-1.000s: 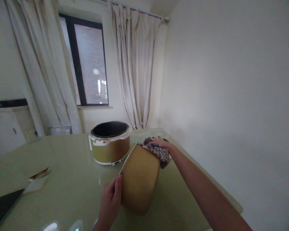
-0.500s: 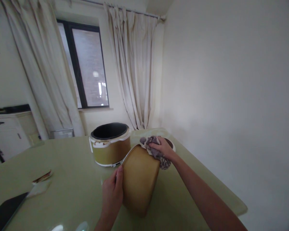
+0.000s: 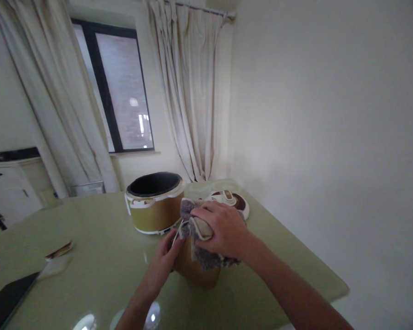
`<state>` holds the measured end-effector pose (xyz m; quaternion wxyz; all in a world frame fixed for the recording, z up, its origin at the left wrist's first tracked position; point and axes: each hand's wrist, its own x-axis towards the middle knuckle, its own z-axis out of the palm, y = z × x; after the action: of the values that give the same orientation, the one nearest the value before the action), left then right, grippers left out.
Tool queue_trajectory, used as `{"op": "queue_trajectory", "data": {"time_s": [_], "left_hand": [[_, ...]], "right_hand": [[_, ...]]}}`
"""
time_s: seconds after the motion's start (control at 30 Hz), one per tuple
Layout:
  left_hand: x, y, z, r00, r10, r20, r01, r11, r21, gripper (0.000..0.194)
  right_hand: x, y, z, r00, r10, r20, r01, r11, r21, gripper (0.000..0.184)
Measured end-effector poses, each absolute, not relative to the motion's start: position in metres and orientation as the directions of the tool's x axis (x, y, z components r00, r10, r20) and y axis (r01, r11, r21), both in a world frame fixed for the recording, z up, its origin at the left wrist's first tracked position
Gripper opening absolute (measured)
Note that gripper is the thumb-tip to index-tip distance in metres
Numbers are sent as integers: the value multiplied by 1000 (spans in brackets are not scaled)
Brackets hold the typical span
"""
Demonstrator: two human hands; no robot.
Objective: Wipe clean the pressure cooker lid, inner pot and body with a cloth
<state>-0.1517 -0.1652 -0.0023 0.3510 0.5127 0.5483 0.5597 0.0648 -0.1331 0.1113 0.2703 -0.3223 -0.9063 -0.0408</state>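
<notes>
Wiping, it seems: right hand (image 3: 227,231) squeezes the cloth (image 3: 209,257), left hand (image 3: 162,260) holds the gold pot (image 3: 197,274); the next rub needs steady holding.

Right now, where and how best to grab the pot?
Likely the rim, from the left: the pot is tilted, its thin edge on that side, where the left hand grips; cloth under the right hand covers much upper wall.

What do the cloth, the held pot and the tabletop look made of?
Cloth: textile, soft and matte, by its folds and fuzz. Pot: probably metal, satin gold finish, given its smooth sheen and thin rim. Tabletop: glossy, possibly glass, by its bright reflections.
</notes>
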Motion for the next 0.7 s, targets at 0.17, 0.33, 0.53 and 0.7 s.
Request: {"op": "queue_trajectory", "data": {"time_s": [0.17,0.33,0.53,0.7], "left_hand": [[-152,-180,-63,-275,960,54,202,3,979,93],[-122,-175,-61,-378,897,230,237,-146,961,77],[-112,-163,-13,-262,891,371,111,-354,929,49],[-121,-155,-41,-341,896,285,96,-268,959,56]], "right_hand": [[80,-93,120,-485,695,531,699,673,-242,46],[71,-102,114,-561,626,542,712,699,-69,50],[58,-150,61,-772,413,483,541,826,158,63],[67,-138,60,-678,477,560,563,826,-21,63]]}}
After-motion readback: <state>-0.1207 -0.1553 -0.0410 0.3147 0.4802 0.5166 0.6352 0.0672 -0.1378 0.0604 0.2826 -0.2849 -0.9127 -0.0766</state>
